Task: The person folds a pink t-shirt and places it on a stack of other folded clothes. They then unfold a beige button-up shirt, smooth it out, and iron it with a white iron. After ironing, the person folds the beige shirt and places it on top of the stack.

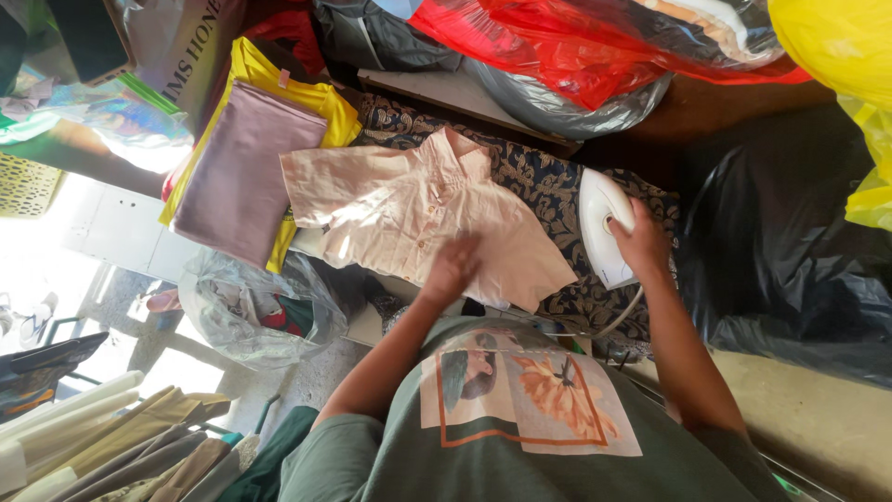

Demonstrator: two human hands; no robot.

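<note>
A pale pink shirt is being smoothed flat by the open left hand; the white iron, right, is being gripped by the right hand, pressing apparently unfinished.

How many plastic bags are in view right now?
5: red and grey above the board, yellow top right, black right, clear lower left. Others may be hidden.

Left hand lies flat, palm down, fingers forward; right hand is curled in a grip, arm outstretched.
</note>
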